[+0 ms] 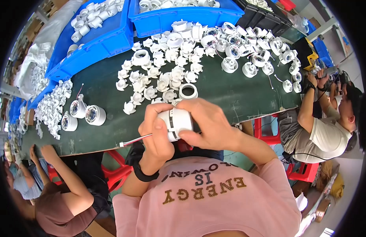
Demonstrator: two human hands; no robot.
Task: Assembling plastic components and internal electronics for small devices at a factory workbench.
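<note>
Between my two hands, just over the table's front edge, is a white cylindrical housing [174,123] with dark slots in its side. My left hand [156,128] wraps its left side, and a thin cable [136,140] with a white plug sticks out past those fingers. Fingers and thumb of my right hand [204,122] clasp the housing from the right. A white ring [188,91] lies just beyond my hands, beside a spread of white finned plastic parts [163,83]. Three white units with dark round lenses [95,115] stand to the left.
Blue bins [187,16] of white parts line the back of the green table [226,98]. Many lensed units with wires [250,51] cover the back right. Small white pieces [52,106] are heaped at left. Co-workers sit at left [66,197] and right [325,134].
</note>
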